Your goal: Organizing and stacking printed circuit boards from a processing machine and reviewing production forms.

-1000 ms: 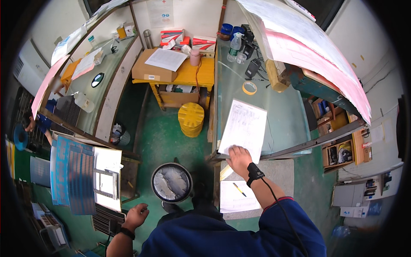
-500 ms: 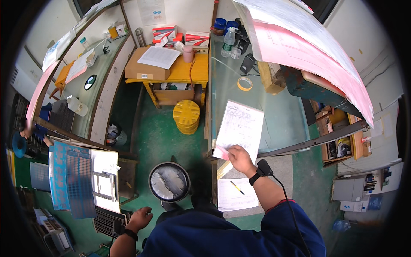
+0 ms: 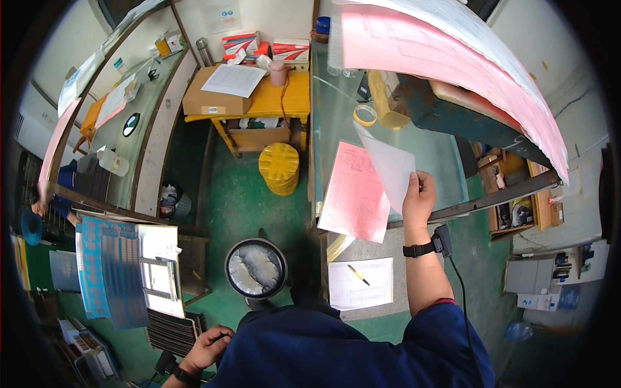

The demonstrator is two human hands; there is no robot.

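At 3 o'clock from the centre of the view, a pink sheet (image 3: 349, 194) bearing faint lines of writing, too small to be read, is being supported by the glass-topped desk (image 3: 440, 158). Just above it, a bent white sheet (image 3: 390, 167) is being pinched between thumb and fingers by the right hand (image 3: 419, 193). At 7 o'clock, the left hand (image 3: 210, 347) is being held with fingers curled; whether anything is being enclosed cannot be told. A ruled paper (image 3: 349, 294), at 5 o'clock, is being overlain by a yellow-and-black pen (image 3: 358, 275). Illegible print is being borne by a wall notice (image 3: 220, 15) at 11 and a cardboard box (image 3: 199, 102) at 10. The desk's far part is being obstructed by an overhanging pink sheet (image 3: 446, 68) at 1, beside a tape roll (image 3: 364, 123); clear containers (image 3: 335, 70) are being mostly hidden.
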